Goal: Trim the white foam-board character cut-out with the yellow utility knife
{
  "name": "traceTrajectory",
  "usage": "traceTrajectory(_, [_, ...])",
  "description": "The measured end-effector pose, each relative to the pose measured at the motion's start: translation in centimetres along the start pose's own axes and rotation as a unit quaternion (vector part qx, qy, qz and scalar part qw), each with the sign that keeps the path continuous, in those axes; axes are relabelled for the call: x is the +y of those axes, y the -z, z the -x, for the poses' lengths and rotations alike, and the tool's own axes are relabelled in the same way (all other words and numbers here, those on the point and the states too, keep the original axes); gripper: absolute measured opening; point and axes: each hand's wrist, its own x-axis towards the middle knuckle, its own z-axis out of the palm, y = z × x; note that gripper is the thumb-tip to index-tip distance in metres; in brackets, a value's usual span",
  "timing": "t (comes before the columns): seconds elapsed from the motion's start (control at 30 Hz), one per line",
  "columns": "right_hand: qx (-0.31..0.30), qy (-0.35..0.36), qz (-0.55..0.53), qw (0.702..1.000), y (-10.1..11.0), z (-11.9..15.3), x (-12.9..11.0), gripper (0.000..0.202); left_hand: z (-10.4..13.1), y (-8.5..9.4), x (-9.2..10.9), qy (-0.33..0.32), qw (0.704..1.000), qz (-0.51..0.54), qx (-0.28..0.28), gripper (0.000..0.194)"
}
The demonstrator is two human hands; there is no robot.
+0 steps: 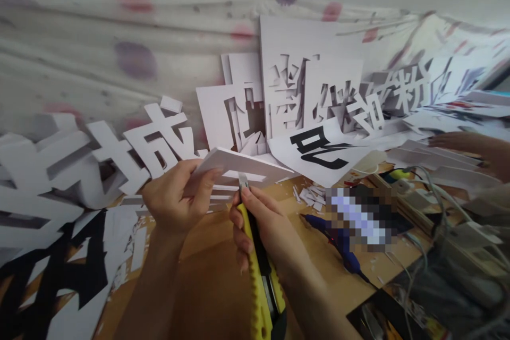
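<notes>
My left hand point(175, 196) grips the near left edge of a white foam board piece point(239, 166) and holds it tilted above the wooden table point(207, 276). My right hand point(263, 228) holds a yellow and black utility knife point(261, 276), index finger along its top. The blade tip point(243, 180) touches the board's near edge beside a narrow cut slot.
White cut-out foam characters point(155, 143) lean against a plastic-covered wall at left and centre. A sheet with a black character point(319, 149) lies behind the board. Foam scraps point(313, 195), a blue tool point(342, 249) and cables point(434, 207) lie right. Another person's hand point(466, 143) rests far right.
</notes>
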Motion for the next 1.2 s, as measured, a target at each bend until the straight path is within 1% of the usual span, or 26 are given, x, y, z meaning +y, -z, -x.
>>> traceTrajectory(0.07, [-0.004,-0.009,-0.002,1.000,-0.1,0.0,0.0,0.029,0.0,-0.1,0.0,-0.015,1.000,-0.004,-0.007,0.009])
traceTrajectory(0.23, [-0.017,-0.006,-0.007,1.000,0.3,-0.1,-0.1,0.027,0.0,-0.4,0.4,-0.022,1.000,0.007,-0.015,0.011])
traceTrajectory(0.37, [0.009,-0.006,-0.006,1.000,0.5,0.2,-0.7,0.025,-0.1,-0.4,0.6,-0.029,0.999,0.019,-0.029,0.010])
traceTrajectory(0.5, [-0.012,-0.026,-0.013,0.999,0.0,0.6,-1.0,0.023,-0.2,-0.5,1.0,-0.040,0.998,0.025,-0.041,0.012])
traceTrajectory(0.57, [-0.018,-0.023,-0.017,0.999,-0.1,0.7,-1.0,0.023,-0.2,-0.6,1.1,-0.041,0.998,0.025,-0.041,0.011])
traceTrajectory(0.73, [0.016,-0.019,-0.005,1.000,0.5,0.5,-0.9,0.024,-0.2,-0.5,0.9,-0.035,0.999,0.024,-0.028,0.013])
traceTrajectory(0.8, [0.021,-0.019,-0.001,1.000,0.7,0.6,-1.0,0.025,-0.2,-0.5,0.9,-0.039,0.999,0.024,-0.027,0.013])
traceTrajectory(1.0, [-0.028,-0.023,-0.004,0.999,0.2,0.9,-1.3,0.023,-0.1,-0.5,1.2,-0.050,0.997,0.028,-0.042,0.011])
traceTrajectory(1.2, [0.009,-0.021,0.009,1.000,0.6,1.0,-1.4,0.024,-0.3,-0.5,1.4,-0.038,0.998,0.033,-0.039,0.013])
